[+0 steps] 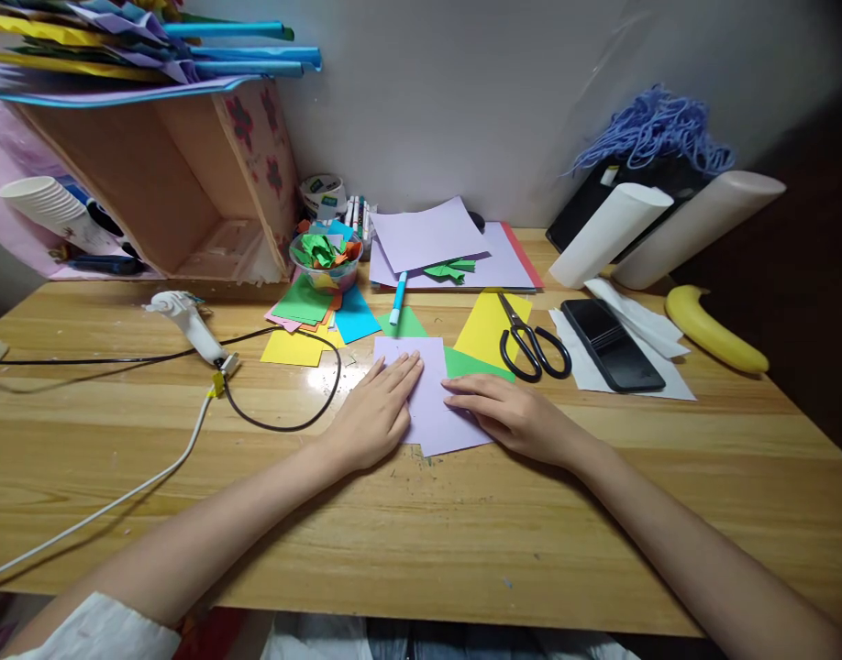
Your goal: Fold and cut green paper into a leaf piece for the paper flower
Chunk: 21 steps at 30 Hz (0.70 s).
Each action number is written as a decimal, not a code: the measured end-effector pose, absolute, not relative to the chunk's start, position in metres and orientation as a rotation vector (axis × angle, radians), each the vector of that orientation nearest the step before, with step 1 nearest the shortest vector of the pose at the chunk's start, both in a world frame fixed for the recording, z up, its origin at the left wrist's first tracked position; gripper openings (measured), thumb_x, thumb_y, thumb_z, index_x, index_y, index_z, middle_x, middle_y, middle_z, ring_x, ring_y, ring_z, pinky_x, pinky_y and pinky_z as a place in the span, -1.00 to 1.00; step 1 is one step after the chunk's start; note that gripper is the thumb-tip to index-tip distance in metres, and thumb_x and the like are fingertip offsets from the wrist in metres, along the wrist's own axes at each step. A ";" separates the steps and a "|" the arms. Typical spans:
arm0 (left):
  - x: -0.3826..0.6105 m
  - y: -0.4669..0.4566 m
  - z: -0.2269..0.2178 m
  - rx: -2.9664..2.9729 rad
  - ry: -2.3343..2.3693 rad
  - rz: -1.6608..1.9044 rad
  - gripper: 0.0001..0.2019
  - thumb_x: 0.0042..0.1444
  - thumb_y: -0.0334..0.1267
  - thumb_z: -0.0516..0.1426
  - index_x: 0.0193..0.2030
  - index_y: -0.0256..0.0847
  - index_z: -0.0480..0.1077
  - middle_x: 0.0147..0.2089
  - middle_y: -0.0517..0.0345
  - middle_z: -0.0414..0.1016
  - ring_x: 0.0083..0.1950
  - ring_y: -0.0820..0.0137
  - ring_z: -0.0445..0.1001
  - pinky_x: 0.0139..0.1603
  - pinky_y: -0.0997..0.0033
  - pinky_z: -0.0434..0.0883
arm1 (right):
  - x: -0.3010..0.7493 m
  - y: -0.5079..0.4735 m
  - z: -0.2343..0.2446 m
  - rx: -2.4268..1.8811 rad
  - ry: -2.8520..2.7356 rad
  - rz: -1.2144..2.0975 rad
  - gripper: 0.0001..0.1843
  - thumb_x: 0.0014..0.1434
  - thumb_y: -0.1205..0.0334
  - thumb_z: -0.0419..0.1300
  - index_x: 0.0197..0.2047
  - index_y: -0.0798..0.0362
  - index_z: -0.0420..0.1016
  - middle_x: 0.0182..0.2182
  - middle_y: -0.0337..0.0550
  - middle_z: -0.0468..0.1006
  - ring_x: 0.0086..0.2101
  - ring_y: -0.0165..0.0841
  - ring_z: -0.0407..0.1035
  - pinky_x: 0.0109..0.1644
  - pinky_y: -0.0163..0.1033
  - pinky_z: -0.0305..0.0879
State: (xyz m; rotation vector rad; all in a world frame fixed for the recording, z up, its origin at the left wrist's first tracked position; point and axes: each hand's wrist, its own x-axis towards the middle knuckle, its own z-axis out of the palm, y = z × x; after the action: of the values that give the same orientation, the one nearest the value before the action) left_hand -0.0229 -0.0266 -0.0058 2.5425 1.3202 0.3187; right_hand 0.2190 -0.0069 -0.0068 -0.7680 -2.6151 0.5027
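A sheet of light purple paper (431,412) lies on the table in front of me, with a second layer or flap showing along its lower edge. My left hand (376,410) rests on its left part, palm down with fingers stretched out. On the right side, my right hand (517,417) touches the paper with its fingers extended; its thumb is hidden. Green paper (480,363) peeks out beyond the purple sheet. Black-handled scissors (527,339) lie on yellow paper (486,321) past my right hand. A blue marker (398,298) sits beyond the purple sheet.
A glue gun (191,325) and its looping cable (287,428) occupy the left. At the back are a bowl of paper scraps (328,261), stacked purple sheets (427,234) and a wooden box (256,174). A phone (610,344), banana (714,330) and paper rolls (614,234) are right.
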 end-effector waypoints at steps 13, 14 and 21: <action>-0.022 -0.027 -0.008 2.533 1.330 0.336 -0.49 0.18 -0.32 -0.17 0.29 -0.24 -0.07 0.35 0.05 -0.06 0.34 0.35 -0.07 0.32 0.18 -0.09 | 0.217 -0.007 -0.005 -0.757 -2.611 0.514 -0.62 0.21 0.41 -0.04 0.05 0.00 0.35 0.06 -0.07 0.38 0.05 -0.28 0.25 0.09 -0.06 0.25; -0.022 -0.027 -0.007 2.533 1.333 0.337 -0.49 0.18 -0.32 -0.17 0.29 -0.24 -0.07 0.35 0.05 -0.06 0.34 0.35 -0.06 0.32 0.18 -0.08 | 0.217 -0.007 -0.005 -0.755 -2.610 0.514 -0.62 0.21 0.41 -0.05 0.06 -0.01 0.34 0.06 -0.08 0.38 0.05 -0.28 0.25 0.09 -0.06 0.25; -0.022 -0.027 -0.005 2.541 1.345 0.303 -0.49 0.18 -0.30 -0.16 0.29 -0.26 -0.07 0.35 0.02 -0.08 0.34 0.35 -0.05 0.32 0.19 -0.08 | 0.218 -0.006 -0.007 -0.760 -2.637 0.475 -0.63 0.20 0.43 -0.04 0.05 0.04 0.34 0.11 -0.03 0.32 0.06 -0.28 0.23 0.09 -0.07 0.25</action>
State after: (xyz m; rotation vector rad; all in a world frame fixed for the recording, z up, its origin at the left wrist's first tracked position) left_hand -0.0217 -0.0273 -0.0053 2.5408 1.3447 0.3033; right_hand 0.2184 -0.0063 -0.0073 -0.7600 -2.6365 0.4746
